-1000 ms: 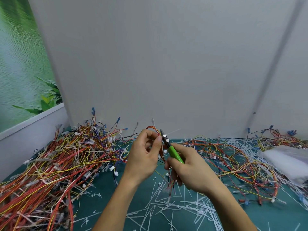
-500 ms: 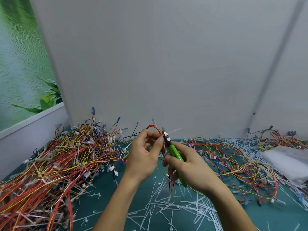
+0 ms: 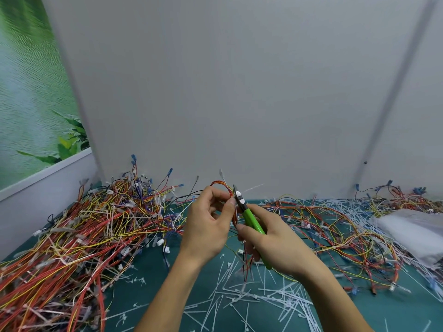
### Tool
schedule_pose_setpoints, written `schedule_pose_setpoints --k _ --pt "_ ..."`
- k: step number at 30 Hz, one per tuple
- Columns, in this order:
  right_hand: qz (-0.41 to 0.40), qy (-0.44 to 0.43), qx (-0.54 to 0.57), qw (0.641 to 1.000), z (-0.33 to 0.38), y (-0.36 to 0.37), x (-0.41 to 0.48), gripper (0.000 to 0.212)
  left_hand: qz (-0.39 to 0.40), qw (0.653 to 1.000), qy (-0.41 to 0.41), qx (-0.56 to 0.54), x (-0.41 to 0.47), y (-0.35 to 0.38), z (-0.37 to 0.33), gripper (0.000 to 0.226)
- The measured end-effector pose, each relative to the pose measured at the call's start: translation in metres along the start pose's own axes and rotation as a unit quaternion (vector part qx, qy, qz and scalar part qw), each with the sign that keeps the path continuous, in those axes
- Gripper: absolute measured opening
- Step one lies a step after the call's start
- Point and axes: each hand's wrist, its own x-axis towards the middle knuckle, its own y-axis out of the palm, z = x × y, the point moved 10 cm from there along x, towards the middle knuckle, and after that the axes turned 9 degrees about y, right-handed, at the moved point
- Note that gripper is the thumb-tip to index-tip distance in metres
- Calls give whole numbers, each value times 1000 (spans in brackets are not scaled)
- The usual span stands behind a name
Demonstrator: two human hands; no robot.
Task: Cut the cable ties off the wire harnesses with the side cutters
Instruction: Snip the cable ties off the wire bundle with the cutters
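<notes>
We log a bare left hand (image 3: 206, 226) and right hand (image 3: 273, 240), bare forearms (image 3: 172, 291), short thumbnails (image 3: 232, 201).

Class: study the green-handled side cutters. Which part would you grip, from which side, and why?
Grip the side cutters by their green handles, coming from the lower right. The handles slope down toward the person, while the thin blades point up at the wire harness pinched in the left hand. The right hand holds them so.

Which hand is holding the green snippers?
The right hand grips the green-handled side cutters. The left hand only pinches the orange wire harness, held up beside the blades.
</notes>
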Motion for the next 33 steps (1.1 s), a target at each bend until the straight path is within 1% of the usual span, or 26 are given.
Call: schedule_pose_setpoints --k 5,8,12,15,22,27,30,33 --pt "-29 -18 -32 999 3 -5 0 25 1 1000 5 -6 1 0 -1 9" --pt "-23 -17 -33 999 6 -3 -1 23 -3 1000 5 -8 0 -1 -1 11" --pt "10 6 -4 1000 6 4 -4 20 6 1000 -1 -4 0 -2 2 10" --pt "-2 1 -4 1000 9 1 -4 18 11 1000 0 4 1 -3 2 10" --pt "-20 -6 -26 999 10 -1 -5 25 10 1000 2 6 2 -4 4 12" --pt "10 27 11 1000 5 -4 -5 15 14 1000 11 24 1 -2 4 15" --pt "2 30 -13 999 2 -8 -6 15 19 999 24 33 1 1 1 14" --pt "-22 7 -50 998 7 -8 -6 22 15 999 17 32 0 2 2 14"
